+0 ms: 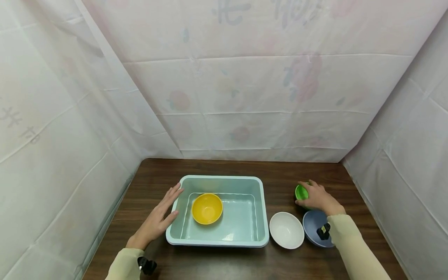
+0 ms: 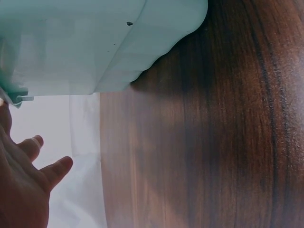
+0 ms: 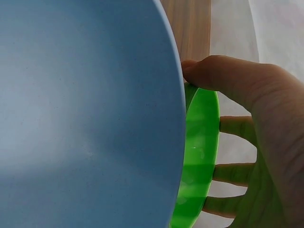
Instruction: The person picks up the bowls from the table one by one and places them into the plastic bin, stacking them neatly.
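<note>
At the right, my right hand (image 1: 320, 199) holds a green bowl (image 1: 301, 192), its thumb and fingers spread around the rim; in the right wrist view the green bowl (image 3: 199, 142) shows partly behind a blue bowl. My left hand (image 1: 155, 222) is by the left rim of a pale green plastic basin (image 1: 224, 177), fingers extended and fingertips at the edge. Inside that basin, toward its left side, sits a yellow bowl (image 1: 207, 209). The left wrist view shows the basin's outer wall (image 2: 71, 52) above the hand.
Right of the basin stands a white bowl (image 1: 287, 230). Beside it a blue bowl (image 1: 313, 223) lies under the right wrist, partly hidden. Everything rests on a dark wooden table (image 1: 203, 264), with white printed sheets (image 1: 245, 89) hanging behind and at both sides.
</note>
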Available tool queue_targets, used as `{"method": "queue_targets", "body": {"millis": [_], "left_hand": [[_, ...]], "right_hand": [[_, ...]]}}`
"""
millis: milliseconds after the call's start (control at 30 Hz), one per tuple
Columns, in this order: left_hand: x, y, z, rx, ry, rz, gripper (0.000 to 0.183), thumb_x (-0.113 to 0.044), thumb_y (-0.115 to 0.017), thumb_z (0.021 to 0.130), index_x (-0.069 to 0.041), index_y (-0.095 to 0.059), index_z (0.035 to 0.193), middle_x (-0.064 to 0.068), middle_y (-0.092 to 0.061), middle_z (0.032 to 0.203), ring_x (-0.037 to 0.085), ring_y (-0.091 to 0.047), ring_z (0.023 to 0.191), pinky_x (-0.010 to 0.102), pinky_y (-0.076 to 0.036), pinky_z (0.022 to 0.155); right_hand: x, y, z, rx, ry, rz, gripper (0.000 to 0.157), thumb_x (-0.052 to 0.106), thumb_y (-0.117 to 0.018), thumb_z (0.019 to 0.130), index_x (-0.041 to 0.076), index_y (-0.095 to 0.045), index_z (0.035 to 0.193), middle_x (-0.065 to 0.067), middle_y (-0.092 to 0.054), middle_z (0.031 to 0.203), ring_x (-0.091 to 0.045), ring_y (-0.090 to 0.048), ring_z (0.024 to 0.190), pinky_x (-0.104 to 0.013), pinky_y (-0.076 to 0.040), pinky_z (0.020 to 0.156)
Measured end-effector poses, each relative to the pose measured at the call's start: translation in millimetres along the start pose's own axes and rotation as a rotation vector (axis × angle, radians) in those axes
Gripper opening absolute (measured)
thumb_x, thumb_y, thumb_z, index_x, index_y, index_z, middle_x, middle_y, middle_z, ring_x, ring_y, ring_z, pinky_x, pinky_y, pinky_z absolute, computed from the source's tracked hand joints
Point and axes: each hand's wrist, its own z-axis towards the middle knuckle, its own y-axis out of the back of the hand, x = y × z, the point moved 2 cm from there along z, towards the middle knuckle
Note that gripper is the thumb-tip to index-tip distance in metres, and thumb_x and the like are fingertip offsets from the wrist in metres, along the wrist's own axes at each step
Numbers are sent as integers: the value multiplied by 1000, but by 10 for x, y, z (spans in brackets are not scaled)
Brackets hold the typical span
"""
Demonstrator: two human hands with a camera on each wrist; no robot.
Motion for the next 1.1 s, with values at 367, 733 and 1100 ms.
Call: {"method": "queue_targets", "body": {"millis": [367,733,1100], "left_hand": [[-22,6,10,-2,-1,8,71,-13,-61,99,-25,-33,163,0,-23,172,25,-17,160,15,-4,125],[-11,5,-4,2,-1,12,73,-12,-62,98,-26,-32,163,-1,-22,172,25,-17,160,14,-4,124],[-6,16,-2,5,0,16,73,-11,-62,98,-25,-33,163,1,-23,172,27,-16,160,12,-2,122]], "right_hand": [[40,-3,-15,6,-21,4,83,41,-79,85,1,-46,150,-44,-34,149,-69,-41,127,-79,-46,87],[39,20,-33,2,-15,4,82,40,-79,85,0,-47,149,-44,-35,147,-68,-42,126,-78,-48,86],[38,90,-33,-15,-17,-3,81,43,-78,86,5,-47,151,-40,-38,147,-63,-46,124,-76,-50,82]]}}
